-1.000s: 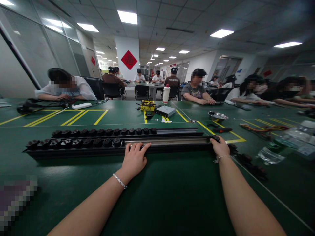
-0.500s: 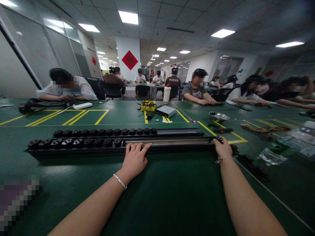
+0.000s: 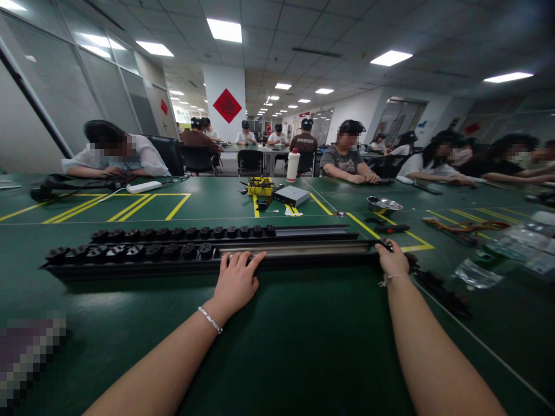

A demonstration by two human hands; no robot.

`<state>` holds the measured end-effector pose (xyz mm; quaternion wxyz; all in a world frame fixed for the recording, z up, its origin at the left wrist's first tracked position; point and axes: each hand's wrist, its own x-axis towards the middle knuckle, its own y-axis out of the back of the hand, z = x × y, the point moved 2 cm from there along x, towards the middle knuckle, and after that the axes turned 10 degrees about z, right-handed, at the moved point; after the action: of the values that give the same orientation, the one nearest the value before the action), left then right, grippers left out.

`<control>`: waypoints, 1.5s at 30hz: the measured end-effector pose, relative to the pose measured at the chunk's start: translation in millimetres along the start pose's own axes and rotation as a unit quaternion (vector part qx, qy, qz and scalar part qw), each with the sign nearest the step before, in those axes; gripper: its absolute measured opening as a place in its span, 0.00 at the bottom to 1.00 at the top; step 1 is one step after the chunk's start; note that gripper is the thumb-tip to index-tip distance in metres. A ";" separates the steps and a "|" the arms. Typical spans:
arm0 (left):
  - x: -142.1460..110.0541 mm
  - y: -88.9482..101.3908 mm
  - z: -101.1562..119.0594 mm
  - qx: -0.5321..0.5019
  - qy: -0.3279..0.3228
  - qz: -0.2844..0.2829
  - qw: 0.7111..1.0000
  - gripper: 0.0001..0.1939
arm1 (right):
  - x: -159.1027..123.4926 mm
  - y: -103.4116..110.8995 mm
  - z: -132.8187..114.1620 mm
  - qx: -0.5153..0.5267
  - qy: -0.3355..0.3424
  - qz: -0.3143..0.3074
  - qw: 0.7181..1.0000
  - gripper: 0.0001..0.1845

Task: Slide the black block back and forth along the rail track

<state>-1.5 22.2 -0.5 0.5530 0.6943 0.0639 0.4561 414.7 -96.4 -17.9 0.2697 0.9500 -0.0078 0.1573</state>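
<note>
A long black track (image 3: 299,263) with a metallic channel lies across the green table in front of me. Black plug adapters (image 3: 158,252) with prongs on top fill its left part in a row. Behind it, parallel, sits a second black track (image 3: 312,233) with its own row of adapters on the left. My left hand (image 3: 238,276) rests on the near track's front edge, fingers spread over the channel just right of the last adapter. At the track's right end, my right hand (image 3: 393,259) pinches a small black plug adapter (image 3: 385,245), partly hidden by the fingers.
More black adapters (image 3: 442,292) lie right of my right hand, near a clear water bottle (image 3: 479,268). Beyond are a metal bowl (image 3: 384,204), coloured wires (image 3: 455,227), a grey box (image 3: 292,195) and a white bottle (image 3: 293,164). Several people sit around.
The view has shifted very slightly. Both hands keep their places on the near track, and nothing else has visibly moved there.
</note>
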 end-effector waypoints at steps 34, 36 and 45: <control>-1.1 -1.6 -1.2 -0.004 -0.009 0.016 1.000 0.30 | 8.8 -2.0 10.1 0.050 -0.032 0.048 0.997 0.21; -1.0 -1.3 -1.0 -0.005 -0.009 0.016 1.000 0.30 | 9.9 -2.3 11.5 0.051 -0.040 0.053 0.996 0.21; -1.0 -1.7 -1.1 0.005 -0.008 0.011 1.000 0.31 | 8.3 0.1 10.8 0.053 -0.021 0.066 0.996 0.18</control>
<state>-2.1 23.0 -2.5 0.5448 0.7017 0.0543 0.4559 425.8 -101.5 -23.9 0.2075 0.9635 -0.0675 0.1552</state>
